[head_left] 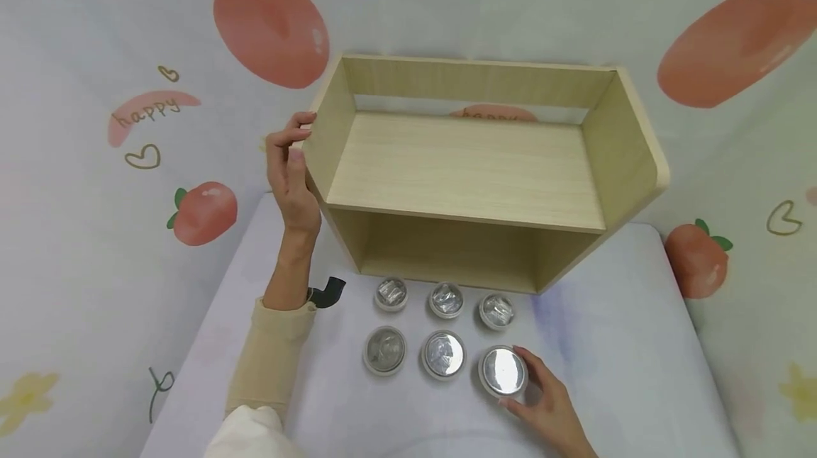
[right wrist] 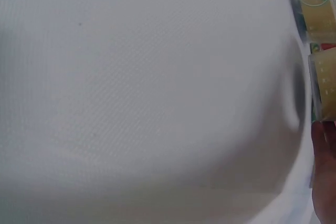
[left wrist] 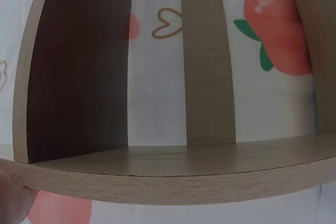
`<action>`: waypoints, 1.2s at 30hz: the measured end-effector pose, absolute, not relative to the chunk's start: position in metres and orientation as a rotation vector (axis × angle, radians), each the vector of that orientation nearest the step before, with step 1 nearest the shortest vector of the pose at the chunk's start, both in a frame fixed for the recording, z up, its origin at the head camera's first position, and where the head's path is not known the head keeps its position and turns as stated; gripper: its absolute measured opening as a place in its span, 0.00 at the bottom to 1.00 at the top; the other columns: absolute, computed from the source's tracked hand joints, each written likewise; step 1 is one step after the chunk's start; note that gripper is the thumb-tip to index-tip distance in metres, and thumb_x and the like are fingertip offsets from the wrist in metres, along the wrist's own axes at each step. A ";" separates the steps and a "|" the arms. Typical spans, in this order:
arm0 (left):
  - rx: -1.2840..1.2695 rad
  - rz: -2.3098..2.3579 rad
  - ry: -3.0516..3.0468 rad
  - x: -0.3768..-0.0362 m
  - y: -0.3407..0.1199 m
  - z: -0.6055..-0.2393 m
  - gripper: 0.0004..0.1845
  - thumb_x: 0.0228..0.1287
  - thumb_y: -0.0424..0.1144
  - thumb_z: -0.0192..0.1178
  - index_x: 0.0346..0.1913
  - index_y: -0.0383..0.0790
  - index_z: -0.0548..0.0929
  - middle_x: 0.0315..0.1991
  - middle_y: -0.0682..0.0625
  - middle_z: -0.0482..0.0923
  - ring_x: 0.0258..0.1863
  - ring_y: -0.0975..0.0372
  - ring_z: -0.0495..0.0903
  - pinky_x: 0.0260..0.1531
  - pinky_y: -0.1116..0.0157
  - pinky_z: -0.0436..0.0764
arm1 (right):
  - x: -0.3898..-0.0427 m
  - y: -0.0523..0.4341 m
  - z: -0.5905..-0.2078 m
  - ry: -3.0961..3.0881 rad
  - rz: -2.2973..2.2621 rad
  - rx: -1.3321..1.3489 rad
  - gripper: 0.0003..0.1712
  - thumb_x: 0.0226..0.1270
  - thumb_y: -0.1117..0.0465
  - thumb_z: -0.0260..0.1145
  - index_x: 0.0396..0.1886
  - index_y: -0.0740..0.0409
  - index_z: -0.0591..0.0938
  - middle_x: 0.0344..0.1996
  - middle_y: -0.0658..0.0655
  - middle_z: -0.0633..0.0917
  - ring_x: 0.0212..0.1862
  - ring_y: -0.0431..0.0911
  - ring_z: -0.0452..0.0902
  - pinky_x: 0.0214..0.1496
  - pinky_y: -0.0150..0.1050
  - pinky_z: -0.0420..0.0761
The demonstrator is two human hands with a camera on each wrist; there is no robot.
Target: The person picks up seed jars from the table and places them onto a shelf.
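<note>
Head view, reading left to right: the left hand (head_left: 292, 174) curls its grip round the left side panel of the wooden shelf unit (head_left: 472, 174), apparently steadying it, while the right hand (head_left: 542, 401) wraps its fingers round the rightmost front jar (head_left: 503, 371), one of six silver-lidded jars (head_left: 443, 327) standing in two rows before the shelf. Judging by this, the jar is just being grasped, and lifting it next calls for a firm, level hold. Everything rests on a pale cloth-covered bench (head_left: 613, 344) against a backdrop printed with peaches (head_left: 271, 25).

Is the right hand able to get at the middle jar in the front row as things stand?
Probably yes. The right hand grips the right front jar, and the middle jar stands just beside it, with nothing over it.
</note>
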State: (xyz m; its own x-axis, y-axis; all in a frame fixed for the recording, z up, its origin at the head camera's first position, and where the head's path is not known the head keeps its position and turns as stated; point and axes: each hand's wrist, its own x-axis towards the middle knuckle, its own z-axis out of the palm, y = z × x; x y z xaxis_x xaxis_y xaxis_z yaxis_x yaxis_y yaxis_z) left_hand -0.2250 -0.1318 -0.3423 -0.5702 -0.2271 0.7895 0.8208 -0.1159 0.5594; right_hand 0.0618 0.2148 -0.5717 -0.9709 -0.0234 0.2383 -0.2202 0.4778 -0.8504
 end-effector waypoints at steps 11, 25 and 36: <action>-0.724 -1.798 -1.388 -0.221 -0.133 -0.338 0.16 0.63 0.29 0.38 0.45 0.24 0.74 0.54 0.38 0.77 0.63 0.44 0.70 0.63 0.52 0.67 | 0.055 0.209 -0.519 -2.479 1.549 0.298 0.53 0.33 0.75 0.82 0.66 0.71 0.71 0.55 0.70 0.78 0.60 0.28 0.69 0.55 0.24 0.73; -0.708 -1.851 -1.394 -0.215 -0.132 -0.330 0.16 0.62 0.31 0.40 0.46 0.27 0.75 0.52 0.40 0.78 0.60 0.45 0.71 0.58 0.55 0.71 | 0.029 0.221 -0.501 -2.499 1.565 0.272 0.55 0.30 0.78 0.82 0.66 0.70 0.69 0.58 0.68 0.77 0.59 0.30 0.72 0.60 0.21 0.69; -0.720 -1.844 -1.419 -0.215 -0.134 -0.329 0.16 0.62 0.28 0.40 0.46 0.27 0.76 0.53 0.42 0.78 0.62 0.46 0.71 0.64 0.51 0.68 | -0.002 0.231 -0.495 -2.447 1.592 0.284 0.56 0.33 0.80 0.81 0.69 0.67 0.68 0.58 0.68 0.77 0.59 0.30 0.72 0.61 0.20 0.66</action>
